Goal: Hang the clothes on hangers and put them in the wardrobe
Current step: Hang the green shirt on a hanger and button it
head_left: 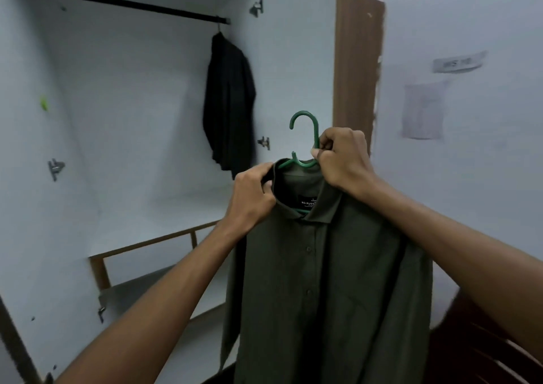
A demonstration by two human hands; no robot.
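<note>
Black garment (227,101) on wardrobe rail (126,2), open door (357,69) beside

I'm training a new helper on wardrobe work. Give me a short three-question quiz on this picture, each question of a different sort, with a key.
1. True or false: the rail already carries a dark garment.
2. Which hand pinches the hanger just below its hook? A) left hand B) right hand C) neither
3. Fill in: the left hand grips the shirt at its ____.

Key: 1 true; 2 B; 3 collar.
</note>
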